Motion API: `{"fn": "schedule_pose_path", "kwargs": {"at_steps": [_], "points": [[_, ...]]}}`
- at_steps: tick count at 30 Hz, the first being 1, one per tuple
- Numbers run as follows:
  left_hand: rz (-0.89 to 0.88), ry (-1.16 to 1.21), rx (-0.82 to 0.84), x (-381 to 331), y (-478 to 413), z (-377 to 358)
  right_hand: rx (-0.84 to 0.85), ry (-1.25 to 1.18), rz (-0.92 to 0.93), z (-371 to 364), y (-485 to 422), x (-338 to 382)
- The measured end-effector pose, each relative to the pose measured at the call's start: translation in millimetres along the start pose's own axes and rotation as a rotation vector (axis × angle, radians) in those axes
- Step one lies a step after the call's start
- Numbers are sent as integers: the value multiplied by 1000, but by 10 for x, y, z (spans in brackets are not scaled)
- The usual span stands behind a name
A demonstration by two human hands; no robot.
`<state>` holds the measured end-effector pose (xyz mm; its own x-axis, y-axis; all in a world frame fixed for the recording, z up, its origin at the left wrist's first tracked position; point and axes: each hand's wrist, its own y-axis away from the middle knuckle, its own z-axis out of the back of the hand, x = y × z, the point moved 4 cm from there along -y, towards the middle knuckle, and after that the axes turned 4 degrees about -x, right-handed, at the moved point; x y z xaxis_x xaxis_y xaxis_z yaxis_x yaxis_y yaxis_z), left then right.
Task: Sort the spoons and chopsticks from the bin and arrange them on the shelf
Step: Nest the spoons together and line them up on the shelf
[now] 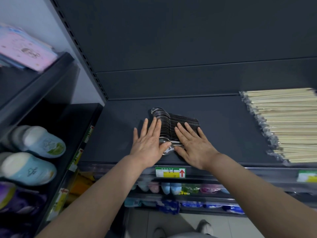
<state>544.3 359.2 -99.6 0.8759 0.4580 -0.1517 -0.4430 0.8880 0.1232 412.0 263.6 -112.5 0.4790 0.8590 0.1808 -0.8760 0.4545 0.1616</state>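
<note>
Spoons [169, 125] and chopsticks [283, 126] share one dark, matte metal shelf [223, 134]. The chopsticks are the larger mass and fill the shelf's right end. They are pale wooden sticks bundled in clear crinkled wrap and piled flat. I judge them light and stiff, best lifted by the bundle.

The spoons sit at the shelf's middle, toward its front edge, nested into a tight row. The bowls overlap on one side and the thin handles fan out on the other. They look like polished steel: hard, smooth, probably slippery against one another. Each is likely light, but the row is weighty together and apt to slide apart. Squeezing it from both flanks, low down, seems the safest hold.

The left hand [147, 145] lies flat against the bowl side, with fingers straight and slightly spread and the thumb touching a loose shiny spoon [167, 149] at the near end. The right hand [193, 145] rests palm down on the handles, its fingers straight and close together.

A green and yellow price label [170, 172] with a red arrow hangs on the shelf's front lip.
</note>
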Motion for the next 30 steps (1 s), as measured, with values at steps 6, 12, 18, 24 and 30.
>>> {"fn": "schedule_pose_path", "kwargs": {"at_steps": [6, 12, 18, 24, 30], "points": [[1, 21, 10, -18, 32, -33, 4, -5, -8, -12, 66, 26], [-2, 51, 21, -19, 60, -63, 11, -21, -8, -13, 126, 48], [-6, 54, 24, -20, 108, -60, 6, -24, -10, -3, 148, 68], [36, 149, -26, 47, 44, 41, -71, -51, -21, 69, 83, 63], [70, 356, -122, 155, -213, 211, -97, -84, -32, 163, -144, 53]]}}
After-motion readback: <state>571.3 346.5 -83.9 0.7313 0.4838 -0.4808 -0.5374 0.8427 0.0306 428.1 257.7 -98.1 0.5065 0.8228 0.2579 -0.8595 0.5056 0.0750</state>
